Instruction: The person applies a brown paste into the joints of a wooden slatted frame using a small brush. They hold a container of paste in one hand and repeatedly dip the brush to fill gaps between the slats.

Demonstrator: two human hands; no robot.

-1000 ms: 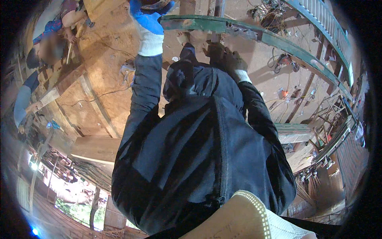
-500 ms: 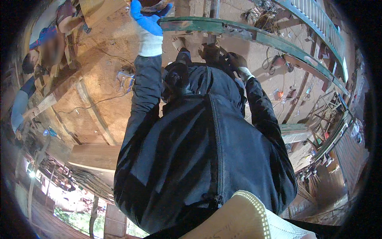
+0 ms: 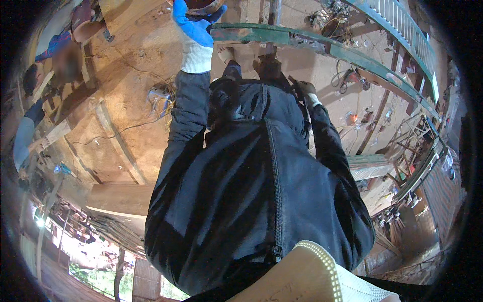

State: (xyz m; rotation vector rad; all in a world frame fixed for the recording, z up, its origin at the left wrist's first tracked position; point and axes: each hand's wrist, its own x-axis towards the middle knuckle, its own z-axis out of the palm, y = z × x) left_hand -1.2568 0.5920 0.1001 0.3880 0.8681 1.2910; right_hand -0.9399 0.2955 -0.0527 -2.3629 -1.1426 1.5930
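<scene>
My left hand (image 3: 195,31), in a blue-coated glove with a white knit cuff, reaches to the top of the view. Its thumb and fingers curl round a reddish-brown rounded piece (image 3: 205,7), cut off by the picture's edge. Just beside the thumb begins a long green-painted beam (image 3: 251,32), bent by the lens. Low at my right thigh is my right hand (image 3: 305,91), in a dark glove with a pale cuff. A thin dark tip juts from it toward my legs; whether that is a finger or a held thing I cannot make out.
Left of me, a power tool with a cord (image 3: 160,95) lies on the dusty ground. Tangled wires (image 3: 329,22) and another corded tool (image 3: 351,78) are at the right. A pale slatted frame (image 3: 402,30) stands far right. People are at the left; planks (image 3: 121,196) lie nearer.
My left hand has shifted slightly right, with more of the reddish-brown piece showing. My right hand has drawn back toward my body and turned.
</scene>
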